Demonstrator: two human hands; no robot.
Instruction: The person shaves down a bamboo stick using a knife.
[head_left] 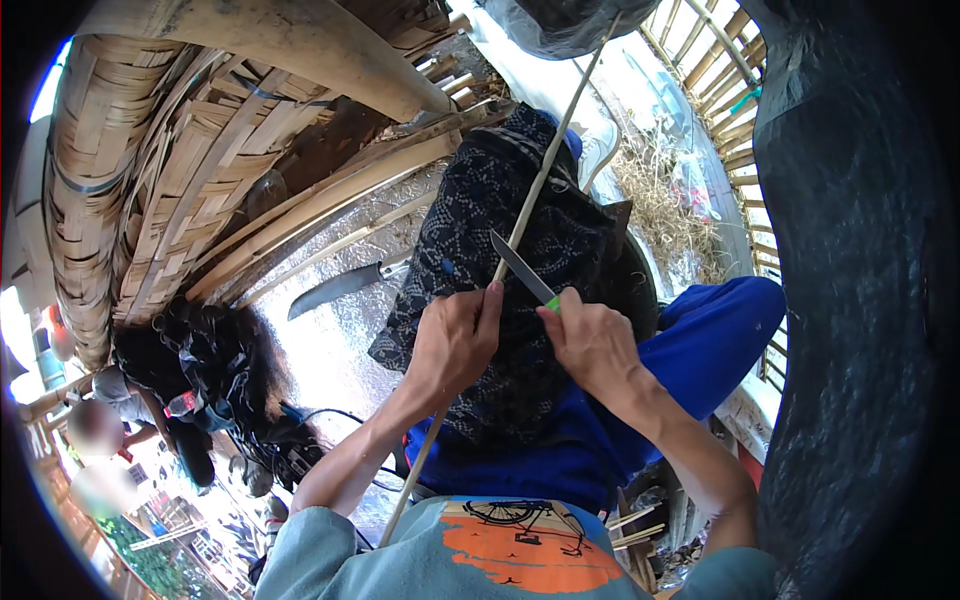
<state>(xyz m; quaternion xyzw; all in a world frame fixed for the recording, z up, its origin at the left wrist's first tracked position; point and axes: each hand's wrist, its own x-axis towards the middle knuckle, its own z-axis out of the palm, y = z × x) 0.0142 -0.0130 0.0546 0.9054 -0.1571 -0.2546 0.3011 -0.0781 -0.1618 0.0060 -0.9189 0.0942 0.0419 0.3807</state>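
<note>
Head view: a dark patterned cloth [470,220] is draped over blue trousers [715,325], crossed slantwise by a long bamboo strip [528,205]. Left of the cloth a broad-bladed knife [335,290] is laid. The strip is pinched by the closed fingers of the left hand [452,338]; a smaller green-handled knife [525,272] is gripped in the curled fingers of the right hand [597,342], its blade set across the strip.

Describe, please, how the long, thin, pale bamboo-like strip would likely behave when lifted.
The strip would probably feel light, being so slender. It seems fairly stiff, since it runs nearly straight past the dark, pale-patterned cloth. Its length for such thinness suggests the ends may spring slightly.
</note>
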